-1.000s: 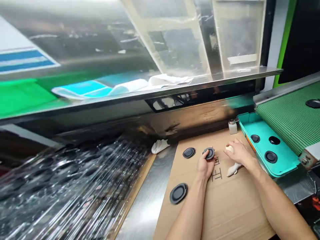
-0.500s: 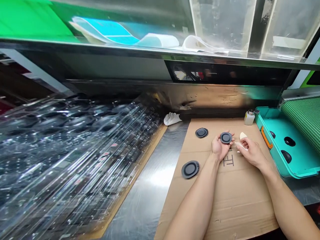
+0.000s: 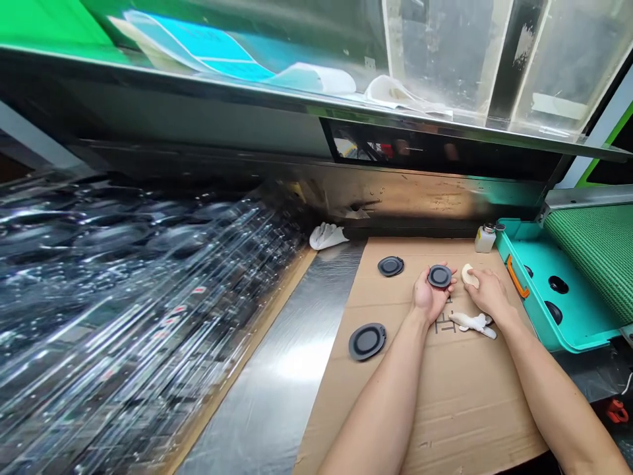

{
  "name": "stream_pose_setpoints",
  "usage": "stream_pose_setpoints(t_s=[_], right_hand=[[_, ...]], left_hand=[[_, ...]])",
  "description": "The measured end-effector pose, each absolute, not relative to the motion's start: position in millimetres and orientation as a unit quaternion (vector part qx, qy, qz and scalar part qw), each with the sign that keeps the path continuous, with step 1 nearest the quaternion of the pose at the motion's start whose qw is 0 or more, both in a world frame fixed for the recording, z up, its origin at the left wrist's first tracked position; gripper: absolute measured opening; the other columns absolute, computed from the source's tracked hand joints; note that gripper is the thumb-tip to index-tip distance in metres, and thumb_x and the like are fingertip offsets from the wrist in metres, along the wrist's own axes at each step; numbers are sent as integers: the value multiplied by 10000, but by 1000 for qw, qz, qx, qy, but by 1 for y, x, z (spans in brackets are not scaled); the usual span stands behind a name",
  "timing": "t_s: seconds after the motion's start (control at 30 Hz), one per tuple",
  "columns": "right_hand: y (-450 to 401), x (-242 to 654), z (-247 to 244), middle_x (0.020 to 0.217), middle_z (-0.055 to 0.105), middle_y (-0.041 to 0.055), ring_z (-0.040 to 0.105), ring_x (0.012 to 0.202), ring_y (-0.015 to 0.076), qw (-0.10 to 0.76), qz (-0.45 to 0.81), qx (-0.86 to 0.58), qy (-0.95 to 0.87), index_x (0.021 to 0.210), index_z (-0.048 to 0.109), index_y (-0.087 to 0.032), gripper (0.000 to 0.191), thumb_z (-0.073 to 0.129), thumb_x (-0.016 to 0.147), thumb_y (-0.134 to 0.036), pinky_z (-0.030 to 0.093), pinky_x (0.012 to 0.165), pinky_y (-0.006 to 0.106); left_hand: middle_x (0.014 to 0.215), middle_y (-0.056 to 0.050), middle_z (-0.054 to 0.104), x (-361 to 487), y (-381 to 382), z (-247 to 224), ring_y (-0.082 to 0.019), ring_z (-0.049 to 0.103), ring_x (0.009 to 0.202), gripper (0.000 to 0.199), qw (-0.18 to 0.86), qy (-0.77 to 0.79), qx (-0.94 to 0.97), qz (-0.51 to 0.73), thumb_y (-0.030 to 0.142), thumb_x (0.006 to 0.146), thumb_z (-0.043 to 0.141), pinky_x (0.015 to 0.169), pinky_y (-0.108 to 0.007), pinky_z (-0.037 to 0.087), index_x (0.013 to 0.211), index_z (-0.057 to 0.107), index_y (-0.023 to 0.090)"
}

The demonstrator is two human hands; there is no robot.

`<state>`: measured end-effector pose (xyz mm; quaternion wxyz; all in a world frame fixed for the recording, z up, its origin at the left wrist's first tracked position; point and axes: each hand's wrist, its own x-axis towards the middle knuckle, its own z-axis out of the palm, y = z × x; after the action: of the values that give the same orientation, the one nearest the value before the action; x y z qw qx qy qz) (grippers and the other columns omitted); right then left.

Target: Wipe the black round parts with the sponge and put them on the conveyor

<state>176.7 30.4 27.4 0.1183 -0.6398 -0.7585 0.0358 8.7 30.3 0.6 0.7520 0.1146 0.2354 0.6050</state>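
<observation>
A dark disc (image 3: pixel 440 276) is held face up in the loosely curled, upturned left hand (image 3: pixel 428 298); its long axis cannot be told, its underside is hidden. Just beside, apart from that hand, a cream pad (image 3: pixel 468 275) is pinched by the right hand (image 3: pixel 489 293). Beneath, cardboard (image 3: pixel 445 409) is seen (its black writing partly covered).

Three charcoal-grey discs (image 3: pixel 367 342), each patterned with a darker ring, show against tan cardboard (image 3: pixel 435 409) marked with dark characters (image 3: pixel 446 323). The pad (image 3: pixel 467 273) is pale cream; the scrap (image 3: pixel 473 323) near it, white. A teal tray (image 3: pixel 588 320) has an orange latch (image 3: pixel 518 277) and holds black pieces (image 3: pixel 558 284). The conveyor belt (image 3: pixel 601 247) is green with fine lines; the counter (image 3: pixel 277 376), silver.
</observation>
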Motion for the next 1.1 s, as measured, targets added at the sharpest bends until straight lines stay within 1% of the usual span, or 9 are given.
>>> stream_pose_setpoints(t_s=[0.23, 0.4, 0.6, 0.67, 0.73, 0.8, 0.87, 1.0, 1.1], right_hand=[[41, 185, 17, 1200, 630, 109, 574, 1139, 269, 132, 58, -649, -747, 1326, 616, -249, 456, 601, 915, -447, 411, 964, 355], [26, 184, 29, 1273, 590, 115, 551, 1165, 295, 138, 28, -633, -761, 1279, 650, -271, 404, 594, 924, -456, 420, 969, 396], [-26, 186, 52, 1035, 692, 35, 623, 991, 222, 80, 168, -443, -877, 1064, 716, -281, 210, 650, 909, -405, 452, 878, 320], [-31, 185, 54, 990, 699, 31, 631, 929, 205, 116, 184, -437, -873, 1052, 716, -268, 179, 606, 945, -360, 457, 826, 300], [-24, 178, 55, 997, 699, 39, 632, 893, 197, 205, 160, -460, -849, 1087, 712, -259, 219, 544, 988, -361, 456, 789, 295], [-10, 165, 55, 1014, 690, 58, 626, 899, 201, 287, 115, -478, -822, 1128, 710, -247, 256, 526, 1002, -371, 456, 790, 297], [7, 148, 52, 983, 674, 75, 616, 899, 208, 311, 73, -489, -812, 1116, 724, -230, 256, 524, 998, -338, 458, 797, 299], [24, 119, 39, 964, 648, 76, 599, 885, 202, 255, 30, -506, -824, 1025, 738, -222, 233, 511, 973, -229, 454, 773, 287], [20, 115, 29, 990, 653, 63, 600, 895, 192, 198, 32, -482, -853, 950, 722, -225, 196, 527, 958, -209, 442, 754, 268]], left_hand=[[1036, -166, 723, 7, 34, 0, -172, 633, 655, 440, 761, 201, 89, 610, 463, 989, 356, 548, -263, 429, 1191, 583, 144], [1037, -178, 722, 6, 33, 3, -180, 633, 646, 448, 760, 193, 79, 615, 438, 991, 351, 541, -266, 424, 1234, 581, 140], [1022, -182, 728, 4, 33, 3, -178, 628, 626, 476, 765, 174, 66, 617, 458, 995, 341, 516, -260, 416, 1232, 608, 143], [1010, -176, 732, 5, 34, 3, -179, 632, 625, 484, 763, 174, 66, 619, 461, 1000, 332, 515, -260, 421, 1234, 612, 143], [988, -166, 737, 7, 33, 4, -182, 646, 643, 485, 764, 177, 73, 616, 458, 1008, 326, 528, -263, 442, 1230, 617, 140], [966, -148, 742, 11, 32, 4, -188, 674, 709, 471, 768, 178, 81, 610, 446, 1019, 325, 583, -273, 489, 1205, 631, 139], [964, -127, 745, 14, 30, 4, -197, 698, 822, 448, 772, 173, 87, 606, 420, 1030, 328, 697, -298, 541, 1154, 655, 139], [1080, -126, 738, 16, 30, 0, -221, 690, 1043, 427, 761, 182, 83, 617, 385, 1036, 341, 956, -362, 533, 1031, 686, 134], [1159, -153, 717, 16, 32, -5, -246, 668, 1123, 433, 759, 198, 83, 615, 417, 1029, 364, 1032, -397, 504, 1016, 683, 124]])
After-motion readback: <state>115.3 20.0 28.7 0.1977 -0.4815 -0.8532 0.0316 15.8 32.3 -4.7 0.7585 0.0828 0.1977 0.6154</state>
